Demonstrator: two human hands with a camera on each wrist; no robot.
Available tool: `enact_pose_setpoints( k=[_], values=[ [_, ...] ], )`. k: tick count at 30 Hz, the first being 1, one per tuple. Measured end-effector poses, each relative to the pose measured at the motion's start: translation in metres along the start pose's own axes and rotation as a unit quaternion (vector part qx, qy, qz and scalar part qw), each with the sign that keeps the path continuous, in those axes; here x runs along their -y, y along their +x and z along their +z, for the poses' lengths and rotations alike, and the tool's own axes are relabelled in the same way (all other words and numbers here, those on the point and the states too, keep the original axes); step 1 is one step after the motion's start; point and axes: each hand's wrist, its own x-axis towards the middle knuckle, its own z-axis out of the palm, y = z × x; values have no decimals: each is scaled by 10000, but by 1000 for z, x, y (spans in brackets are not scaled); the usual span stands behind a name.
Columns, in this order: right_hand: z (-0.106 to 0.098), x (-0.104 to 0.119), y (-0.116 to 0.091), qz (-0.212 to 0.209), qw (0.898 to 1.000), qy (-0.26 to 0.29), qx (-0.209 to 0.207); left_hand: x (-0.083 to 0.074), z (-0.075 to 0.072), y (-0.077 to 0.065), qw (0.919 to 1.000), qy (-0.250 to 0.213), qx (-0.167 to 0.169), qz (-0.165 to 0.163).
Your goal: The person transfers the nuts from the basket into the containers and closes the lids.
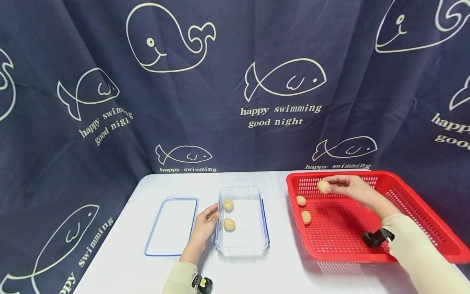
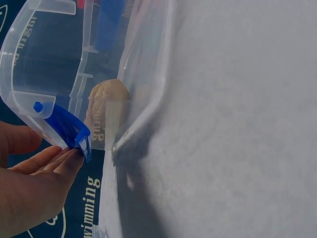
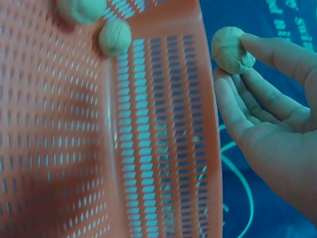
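My right hand [image 1: 354, 190] pinches a walnut [image 1: 323, 186] between thumb and fingertips, above the far left part of the red basket [image 1: 349, 257]. In the right wrist view the held walnut [image 3: 233, 49] shows beyond the basket's rim. Two more walnuts lie along the basket's left side, one [image 1: 301, 200] behind the other [image 1: 306, 217]. My left hand [image 1: 204, 228] holds the left side of a clear plastic box [image 1: 242, 250], its fingers at the blue latch [image 2: 69, 128]. Inside the box, near its left wall, lie a far walnut [image 1: 228, 205] and a near walnut [image 1: 229, 224].
A clear lid with a blue seal [image 1: 171, 226] lies flat left of the box. Everything stands on a white-covered table [image 1: 277, 269]. Behind it hangs a dark blue curtain [image 1: 227, 134] with whale and fish drawings.
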Motion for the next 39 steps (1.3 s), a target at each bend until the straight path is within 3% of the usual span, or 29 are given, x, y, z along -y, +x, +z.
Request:
enact_pose_setpoints(
  k=[11,26,34,39],
  values=[
    [29,44,-6,-171,9965,804,-134,-2,1,0,9999,-3,31,-98],
    [69,86,-15,-45,9946,988,-299,-1,1,1,9999,-7,-18,-106],
    [95,103,-17,-30,9883,1504,-263,2,2,1,9999,2,-47,-120],
    [109,114,-18,-65,9895,1411,-318,3,1,2,9999,10,-64,-126]
  ],
)
